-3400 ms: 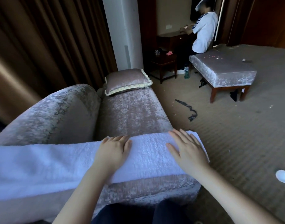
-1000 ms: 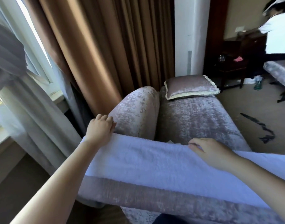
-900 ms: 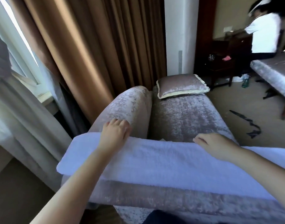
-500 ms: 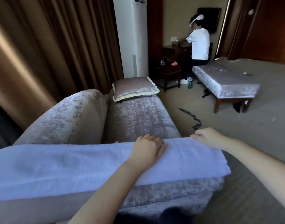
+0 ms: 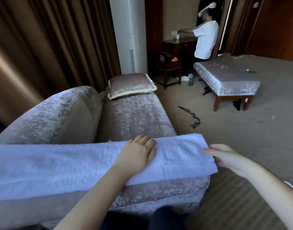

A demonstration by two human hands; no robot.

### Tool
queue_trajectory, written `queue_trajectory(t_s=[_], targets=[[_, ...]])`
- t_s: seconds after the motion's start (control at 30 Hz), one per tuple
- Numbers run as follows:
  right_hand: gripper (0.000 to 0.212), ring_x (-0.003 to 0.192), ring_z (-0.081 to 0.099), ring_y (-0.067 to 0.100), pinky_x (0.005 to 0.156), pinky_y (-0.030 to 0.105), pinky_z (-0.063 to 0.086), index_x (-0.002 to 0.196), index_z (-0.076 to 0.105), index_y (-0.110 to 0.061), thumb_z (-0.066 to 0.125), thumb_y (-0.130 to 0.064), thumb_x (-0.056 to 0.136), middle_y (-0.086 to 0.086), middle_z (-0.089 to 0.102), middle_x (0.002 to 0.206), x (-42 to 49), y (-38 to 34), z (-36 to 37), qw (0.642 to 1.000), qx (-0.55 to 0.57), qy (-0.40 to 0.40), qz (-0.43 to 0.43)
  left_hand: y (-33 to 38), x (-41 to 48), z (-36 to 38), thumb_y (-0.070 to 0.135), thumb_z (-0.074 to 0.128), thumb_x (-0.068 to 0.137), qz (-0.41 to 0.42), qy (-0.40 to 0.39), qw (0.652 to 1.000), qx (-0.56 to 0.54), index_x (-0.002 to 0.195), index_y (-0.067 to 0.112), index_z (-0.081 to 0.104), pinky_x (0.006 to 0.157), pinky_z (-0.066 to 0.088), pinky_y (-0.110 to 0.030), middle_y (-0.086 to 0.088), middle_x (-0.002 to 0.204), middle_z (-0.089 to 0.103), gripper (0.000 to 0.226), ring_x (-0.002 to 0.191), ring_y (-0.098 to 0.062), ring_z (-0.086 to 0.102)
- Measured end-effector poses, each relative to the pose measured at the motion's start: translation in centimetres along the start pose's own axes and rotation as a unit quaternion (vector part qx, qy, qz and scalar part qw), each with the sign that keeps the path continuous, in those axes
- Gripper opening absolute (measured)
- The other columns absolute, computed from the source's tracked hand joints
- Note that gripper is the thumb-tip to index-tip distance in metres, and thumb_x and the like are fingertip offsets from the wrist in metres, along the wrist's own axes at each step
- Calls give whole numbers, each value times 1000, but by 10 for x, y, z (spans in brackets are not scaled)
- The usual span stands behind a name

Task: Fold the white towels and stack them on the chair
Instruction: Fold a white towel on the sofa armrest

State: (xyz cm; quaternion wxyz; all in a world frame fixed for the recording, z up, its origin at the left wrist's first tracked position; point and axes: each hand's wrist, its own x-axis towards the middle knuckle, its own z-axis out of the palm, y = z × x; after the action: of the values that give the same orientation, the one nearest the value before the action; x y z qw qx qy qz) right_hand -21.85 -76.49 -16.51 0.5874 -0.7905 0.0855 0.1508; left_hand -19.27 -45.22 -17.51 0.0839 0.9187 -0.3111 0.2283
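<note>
The white towel (image 5: 59,165) lay in a long strip across near edge of chair (image 5: 134,117), lower frame; L hand (image 5: 137,155) pressed flat, fingers together, R hand (image 5: 225,157) touched its end (grip unclear), so best was prob. to anchor mid & fold end over squarely.

I see brown curtains (image 5: 51,39) on the left, a white column (image 5: 129,30), beige carpet (image 5: 242,138) and a velvet ottoman (image 5: 229,77) on wooden legs.

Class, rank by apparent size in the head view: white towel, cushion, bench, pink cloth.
1. White towel
2. Bench
3. Cushion
4. Pink cloth
The towel lies nearest the camera, so its true lead is unsure.
</note>
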Motion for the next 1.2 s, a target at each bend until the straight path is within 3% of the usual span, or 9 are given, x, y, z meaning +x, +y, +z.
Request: queue_trajectory(t_s=[0.2, 0.27, 0.37, 0.53, 0.67, 0.8, 0.97, 1.07, 1.2], targets=[[17, 64, 56, 14, 58, 27, 41, 79, 63, -6, 72, -20, 83, 0, 62, 66, -20, -14, -13, 997, 19, 76, -21, 16, 4, -5, 52, 28, 92, -25, -75, 997, -19, 125, 18, 61, 88, 49, -41, -1, 122, 65, 58, 105, -25, 60], [25, 69, 57, 18, 61, 30, 42, 91, 64, 0, 74, -20, 80, 9, 65, 77, -26, -14, -33, 990, 46, 131, -7, 33, 6, -5, 64, 8, 90, -40, -162, 986, -26, 147, 23, 40, 114, 28, -43, -2, 152, 41, 77, 137, -25, 39], [15, 79, 61, 20, 68, 33, 46, 97, 67, -2, 67, -13, 88, 15, 70, 96, -38, -17, -47, 990, 35, 139, 20, 53, 8, -2, 64, -19, 79, -31, -232, 971, 38, 156, 26, 6, 120, 1, -44, 0, 163, 7, 89, 150, -22, 7], [6, 88, 60, 20, 83, 39, 46, 92, 68, -16, 67, -20, 88, 7, 69, 95, -51, -48, -31, 986, 20, 162, -13, 45, 9, -6, 60, 13, 95, -37, -192, 979, -55, 153, 25, 26, 120, 5, -36, 3, 159, 25, 68, 146, -16, 21], [7, 76, 53, 14, 65, 29, 38, 88, 69, -9, 63, -12, 89, 6, 61, 80, -69, -100, 9, 984, -43, 124, -117, 44, 20, -47, 23, 52, 99, -199, -12, 901, -386, 102, 19, 67, 85, 45, -28, 5, 100, 69, 15, 93, -12, 62], [5, 66, 53, 12, 61, 28, 37, 80, 69, -13, 66, -16, 81, 8, 67, 70, -78, -134, 78, 941, -175, 153, -246, 42, 27, -102, 39, 50, 99, -311, -22, 757, -575, 92, 5, 68, 63, 52, -30, -9, 77, 71, 39, 64, -21, 65], [13, 71, 57, 16, 58, 28, 38, 89, 64, -21, 59, -32, 90, -5, 65, 72, -89, -135, 163, 870, -296, 173, -354, 22, 12, -128, 35, 58, 93, -345, -35, 781, -519, 77, 5, 65, 61, 55, -31, -9, 68, 68, 35, 62, -20, 64], [38, 96, 56, 14, 80, 19, 37, 116, 61, -19, 72, -30, 82, -6, 69, 100, -90, -104, 191, 830, -312, 225, -404, 6, -1, -132, 16, 57, 89, -378, -10, 808, -451, 64, 9, 48, 52, 36, -24, -2, 54, 45, 27, 54, -18, 43], [79, 120, 47, 23, 106, 48, 35, 130, 51, -18, 86, -21, 59, 0, 58, 126, -74, -52, 191, 797, -310, 379, -354, -4, -6, -145, 15, 50, 96, -390, 22, 773, -500, 58, 17, 30, 39, 24, -16, 10, 42, 27, 43, 40, -8, 24]])
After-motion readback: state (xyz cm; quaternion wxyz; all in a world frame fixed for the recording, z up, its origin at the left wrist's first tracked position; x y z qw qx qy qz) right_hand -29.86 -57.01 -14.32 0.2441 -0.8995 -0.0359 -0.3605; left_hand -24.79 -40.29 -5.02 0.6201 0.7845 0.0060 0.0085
